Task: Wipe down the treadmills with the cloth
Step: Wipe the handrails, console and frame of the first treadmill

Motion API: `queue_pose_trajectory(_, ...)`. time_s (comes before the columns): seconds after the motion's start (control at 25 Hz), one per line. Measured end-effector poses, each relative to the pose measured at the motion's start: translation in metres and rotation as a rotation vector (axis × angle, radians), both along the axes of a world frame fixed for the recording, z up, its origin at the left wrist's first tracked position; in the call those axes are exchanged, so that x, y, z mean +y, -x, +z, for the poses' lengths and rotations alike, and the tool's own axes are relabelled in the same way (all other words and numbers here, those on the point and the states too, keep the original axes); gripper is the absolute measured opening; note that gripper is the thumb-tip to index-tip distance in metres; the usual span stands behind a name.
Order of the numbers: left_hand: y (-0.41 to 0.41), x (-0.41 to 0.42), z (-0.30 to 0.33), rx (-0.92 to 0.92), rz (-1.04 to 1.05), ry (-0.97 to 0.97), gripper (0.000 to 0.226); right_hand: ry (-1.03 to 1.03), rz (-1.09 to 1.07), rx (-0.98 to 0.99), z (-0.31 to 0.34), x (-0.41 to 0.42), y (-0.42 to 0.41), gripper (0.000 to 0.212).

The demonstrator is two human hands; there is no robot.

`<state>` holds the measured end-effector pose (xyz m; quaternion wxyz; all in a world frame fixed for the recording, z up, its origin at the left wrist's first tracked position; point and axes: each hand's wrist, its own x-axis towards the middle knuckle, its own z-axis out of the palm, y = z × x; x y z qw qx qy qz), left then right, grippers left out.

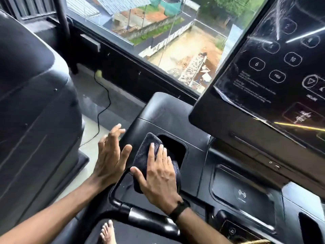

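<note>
I look down at a black treadmill console (175, 118) with a cup-holder recess (175, 147) at its left end. A dark folded cloth (145, 154) lies over the near-left rim of that recess. My right hand (160, 176) presses flat on the cloth, fingers spread, a black band on the wrist. My left hand (110, 155) hovers just left of the cloth, fingers apart, holding nothing and slightly blurred. The glossy touch panel (274, 71), covered in plastic film, rises at the right.
A black handlebar loop (121, 203) curves below the hands. A second treadmill's dark housing (35, 103) fills the left. A wireless charging tray (242, 191) sits at the right. A cable (103, 110) runs over the floor below the window (158, 32). A bare foot (107, 231) shows on the belt.
</note>
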<state>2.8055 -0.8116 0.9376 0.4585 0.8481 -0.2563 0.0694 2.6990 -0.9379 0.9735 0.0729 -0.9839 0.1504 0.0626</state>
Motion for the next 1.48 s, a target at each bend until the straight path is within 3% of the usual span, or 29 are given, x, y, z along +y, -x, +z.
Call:
queue_pose_trajectory(0.12,0.002,0.000,0.001,0.034,-0.030,-0.005,0.079,-0.189,-0.154,0.130,0.015,-0.011,-0.021,0.109)
queue_pose_trajectory(0.2,0.004,0.000,0.000,0.033,-0.035,-0.007,0.079,-0.382,-0.198,0.274,0.027,-0.027,-0.040,0.110)
queue_pose_trajectory(0.28,0.001,0.001,-0.001,0.023,-0.047,-0.002,0.077,-0.439,-0.180,0.351,0.032,-0.035,-0.047,0.108)
queue_pose_trajectory(0.4,0.000,0.000,0.000,0.012,-0.057,0.003,0.076,-0.248,-0.160,0.270,0.024,-0.027,-0.040,0.108)
queue_pose_trajectory(0.52,0.002,0.000,0.000,0.010,-0.035,-0.016,0.077,-0.116,-0.023,0.029,0.017,-0.022,-0.022,0.088)
queue_pose_trajectory(0.6,-0.001,-0.002,0.001,0.030,-0.029,-0.031,0.076,-0.203,0.061,0.131,0.025,-0.037,-0.025,0.081)
queue_pose_trajectory(0.72,-0.003,-0.003,0.004,0.035,-0.052,-0.059,0.072,-0.281,0.028,0.386,0.029,-0.052,-0.042,0.098)
queue_pose_trajectory(0.88,0.001,0.003,0.001,0.036,-0.054,-0.080,0.067,-0.140,-0.013,0.453,0.025,-0.041,-0.048,0.113)
queue_pose_trajectory(1.04,0.003,0.006,-0.001,0.030,-0.060,-0.109,0.065,0.014,0.084,0.328,0.028,-0.037,-0.042,0.104)
queue_pose_trajectory(1.24,0.002,-0.001,0.004,0.068,-0.034,-0.063,0.066,-0.024,0.140,0.150,0.024,-0.035,-0.031,0.079)
queue_pose_trajectory(1.48,-0.002,-0.002,0.002,0.049,-0.046,-0.070,0.067,-0.066,0.080,0.082,0.016,-0.027,-0.026,0.089)
